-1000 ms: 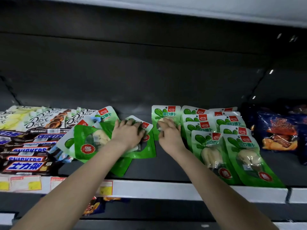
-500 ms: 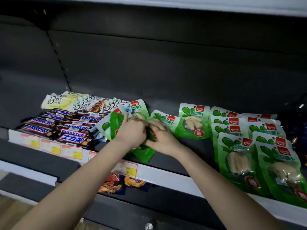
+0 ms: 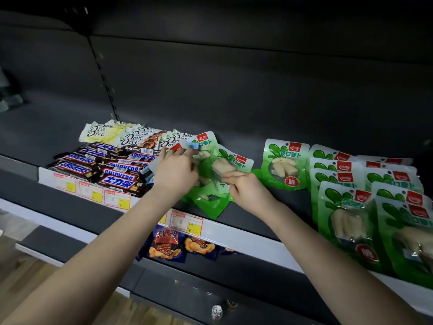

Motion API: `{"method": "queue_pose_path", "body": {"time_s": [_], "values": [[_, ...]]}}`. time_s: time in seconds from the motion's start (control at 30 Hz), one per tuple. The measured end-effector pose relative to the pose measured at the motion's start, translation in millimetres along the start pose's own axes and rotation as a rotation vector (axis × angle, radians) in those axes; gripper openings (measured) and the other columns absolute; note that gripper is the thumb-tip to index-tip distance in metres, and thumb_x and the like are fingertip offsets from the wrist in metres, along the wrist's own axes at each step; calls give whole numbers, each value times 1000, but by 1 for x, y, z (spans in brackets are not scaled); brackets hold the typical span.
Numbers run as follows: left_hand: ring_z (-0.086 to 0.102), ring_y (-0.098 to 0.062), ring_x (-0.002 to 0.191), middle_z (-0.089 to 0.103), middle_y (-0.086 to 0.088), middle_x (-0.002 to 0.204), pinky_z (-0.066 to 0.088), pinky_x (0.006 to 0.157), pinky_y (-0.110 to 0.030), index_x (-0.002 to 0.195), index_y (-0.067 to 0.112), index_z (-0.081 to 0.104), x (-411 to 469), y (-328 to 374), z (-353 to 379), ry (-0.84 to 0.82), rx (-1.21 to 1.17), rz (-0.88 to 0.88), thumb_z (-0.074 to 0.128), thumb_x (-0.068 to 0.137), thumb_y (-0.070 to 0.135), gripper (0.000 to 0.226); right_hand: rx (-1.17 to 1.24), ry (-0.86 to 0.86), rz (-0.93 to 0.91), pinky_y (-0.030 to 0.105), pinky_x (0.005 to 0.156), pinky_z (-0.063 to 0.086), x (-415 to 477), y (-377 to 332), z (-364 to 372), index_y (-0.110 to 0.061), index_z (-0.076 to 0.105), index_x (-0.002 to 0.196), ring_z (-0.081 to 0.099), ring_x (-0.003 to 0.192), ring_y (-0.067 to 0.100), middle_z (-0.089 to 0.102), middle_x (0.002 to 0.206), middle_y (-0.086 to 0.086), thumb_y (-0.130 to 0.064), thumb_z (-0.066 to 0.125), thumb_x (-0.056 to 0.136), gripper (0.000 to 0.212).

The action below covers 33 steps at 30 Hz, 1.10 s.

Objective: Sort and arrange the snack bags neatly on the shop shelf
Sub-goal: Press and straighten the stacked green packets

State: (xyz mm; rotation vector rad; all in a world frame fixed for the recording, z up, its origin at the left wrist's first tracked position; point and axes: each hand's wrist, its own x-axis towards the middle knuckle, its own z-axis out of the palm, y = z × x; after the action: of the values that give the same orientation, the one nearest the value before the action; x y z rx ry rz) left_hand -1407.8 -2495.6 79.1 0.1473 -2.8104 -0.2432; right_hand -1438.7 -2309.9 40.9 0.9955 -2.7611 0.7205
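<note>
A loose heap of green radish snack bags point(image 3: 212, 174) lies mid-shelf, overlapping at odd angles. My left hand point(image 3: 175, 173) presses on the heap's left side, fingers curled over a bag's top edge. My right hand point(image 3: 246, 191) pinches the lower right of the heap. One green bag point(image 3: 284, 166) lies flat alone just right of my hands. Farther right, several green bags point(image 3: 365, 198) lie in two overlapping rows running toward the shelf's front.
Dove chocolate bars point(image 3: 126, 137) and Snickers bars point(image 3: 105, 168) fill the shelf's left part, touching the heap. Price tags point(image 3: 117, 200) line the shelf's white front edge. Dark blue chip bags point(image 3: 168, 245) sit on the shelf below. Bare dark shelf point(image 3: 269, 207) shows in front of the single bag.
My right hand left the single bag and joined the left hand on the heap. The view swung left and closer. The heap's bags are bunched tighter.
</note>
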Motion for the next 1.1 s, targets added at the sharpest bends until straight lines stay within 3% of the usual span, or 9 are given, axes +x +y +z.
{"method": "queue_pose_path", "body": {"time_s": [0.1,0.3,0.47,0.53,0.7,0.87,0.93,1.03,1.1], "values": [[53,-29,115,65,-11,114,5,117,-41,130,20,51,1,10,-2,26,7,38,44,89,22,41,-76,24,-2,30,105,37,-7,2,-6,-8,61,124,57,116,27,59,128,12,5,44,88,42],[60,-28,106,70,-12,98,10,116,-38,127,24,53,-2,33,7,-5,-54,100,45,87,23,40,-166,120,-92,32,107,27,-27,7,-28,1,65,113,52,120,37,62,120,21,24,49,72,50],[56,-28,113,68,-12,107,9,117,-39,125,27,54,-5,48,22,-68,-57,149,45,88,27,39,-251,159,-88,57,82,50,-47,19,-44,5,73,92,64,95,45,69,96,24,32,55,48,54],[54,-28,116,67,-12,110,8,116,-37,125,27,54,-5,54,25,-74,-65,160,46,88,27,38,-273,153,-51,58,77,53,-58,27,-45,4,72,93,65,93,44,70,95,23,33,57,45,59],[57,-27,113,68,-12,109,8,115,-37,129,26,53,-2,77,29,-122,-86,243,45,88,27,41,-298,77,152,41,102,43,-85,42,-43,-11,64,120,51,122,30,60,127,13,22,53,68,63],[50,-23,122,62,-6,125,1,117,-40,134,31,49,-6,97,37,-199,-78,373,43,89,26,45,-372,-75,347,38,94,48,-93,40,-40,-18,60,125,53,116,27,58,126,9,2,51,80,51],[49,-22,124,60,-4,129,-4,116,-41,135,35,47,-9,103,41,-273,-46,442,41,90,28,46,-449,-108,385,44,103,40,-92,33,-38,-16,57,126,44,123,28,55,131,7,-4,52,79,49],[44,-24,129,54,-4,135,-3,116,-44,136,37,46,-12,108,49,-324,39,519,41,91,34,45,-577,-174,373,54,114,7,-92,24,-35,-11,42,140,22,139,29,37,147,9,-15,52,84,57],[37,-25,134,46,-5,143,-1,116,-46,138,34,43,-11,110,54,-341,87,527,39,93,38,46,-563,-205,413,49,115,4,-90,23,-33,-5,31,144,17,142,29,24,154,13,-20,45,91,57]]}}
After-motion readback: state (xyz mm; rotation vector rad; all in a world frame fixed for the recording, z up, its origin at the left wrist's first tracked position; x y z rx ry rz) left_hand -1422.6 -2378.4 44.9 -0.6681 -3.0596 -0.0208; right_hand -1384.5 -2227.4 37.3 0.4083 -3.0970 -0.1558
